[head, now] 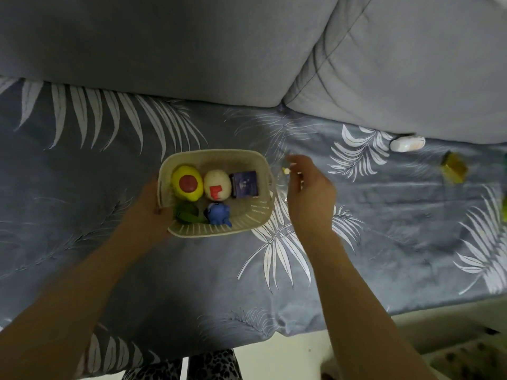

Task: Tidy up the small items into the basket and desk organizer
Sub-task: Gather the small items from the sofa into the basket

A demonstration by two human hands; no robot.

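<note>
Cream plastic slatted basket (258,215): gripped at its left rim by the left hand (149,207), fingers curled round the wall; it sits on the leaf-print cover.
Left hand: clenched on the basket's left side, forearm reaching in from the lower left.
Right hand (308,193): raised just beside the basket's right rim, fingers curled; a small clear, blurred item with a pale yellow spot (285,171) shows at the fingertips, and the hand seems to pinch it, though the blur leaves that uncertain.
Inside the basket, back row: a yellow rounded toy with a red disc on top (187,183) at left, a white egg-shaped toy with a red mark (217,185) in the middle, a small dark purple box (244,184) at right; the three stand side by side.
Inside the basket, front row: a green toy (186,212) beside a blue figure (218,214), both near the front wall.
Grey-blue bed cover with white palm-leaf print (384,242): under the basket and both arms.
Far right of the cover: a white oblong container (407,144) lying against the cushion, and a gold-yellow box (454,168), both well apart from the basket.
Grey cushions (164,45): along the back edge of the cover.
</note>
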